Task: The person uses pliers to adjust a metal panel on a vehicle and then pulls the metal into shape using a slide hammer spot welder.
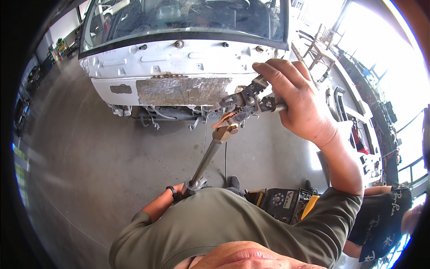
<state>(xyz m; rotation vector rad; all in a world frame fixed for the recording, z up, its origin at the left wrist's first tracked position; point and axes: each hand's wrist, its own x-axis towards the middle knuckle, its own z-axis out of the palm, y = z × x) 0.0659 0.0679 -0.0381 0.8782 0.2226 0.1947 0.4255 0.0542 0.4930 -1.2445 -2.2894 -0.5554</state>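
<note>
My right hand [301, 96] is raised and gripped around a pair of metal pliers [245, 102], whose jaws point left at the edge of a bare grey metal patch [181, 90] on a white car body panel [179, 58]. Just below the pliers is the brass tip [225, 132] of a long metal torch tube [206, 159]. That tube runs down to my left hand [178, 193], which holds its lower end and is mostly hidden behind my olive shirt. A black band sits on that wrist.
The car's dark glass [179, 18] rises above the panel, with loose wiring and brackets hanging under it [165, 114]. A black and yellow machine [284, 202] stands on the concrete floor [89, 157] by my feet. Another person in a black shirt [385, 215] is at lower right, beside cluttered benches [358, 116].
</note>
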